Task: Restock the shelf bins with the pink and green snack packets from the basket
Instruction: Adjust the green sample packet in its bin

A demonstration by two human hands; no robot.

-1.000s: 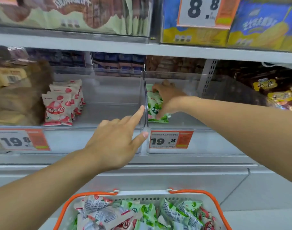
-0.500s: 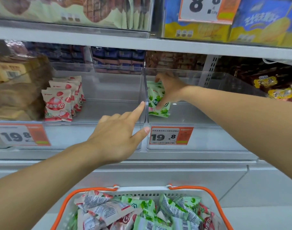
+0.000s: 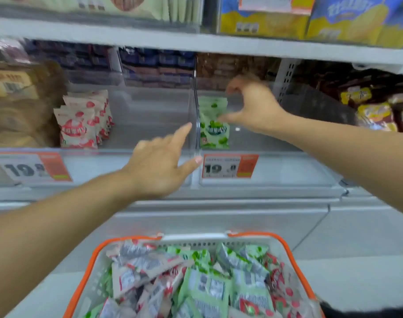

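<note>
We stand before a white metal shop shelf (image 3: 196, 45), its boards running across the view. Above it we see yellow and blue packets (image 3: 310, 21) and pale green ones (image 3: 150, 8). On the middle level, brown bags (image 3: 19, 106) sit at far left and dark wrappers with yellow labels (image 3: 374, 111) at far right. Orange price tags (image 3: 230, 166) front the ledge. Below lies a pale grey floor (image 3: 356, 237), evenly lit

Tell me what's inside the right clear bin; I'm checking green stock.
A short row of upright green snack packets against the clear plastic bin's left wall. The front packet hides how many stand behind.
</note>
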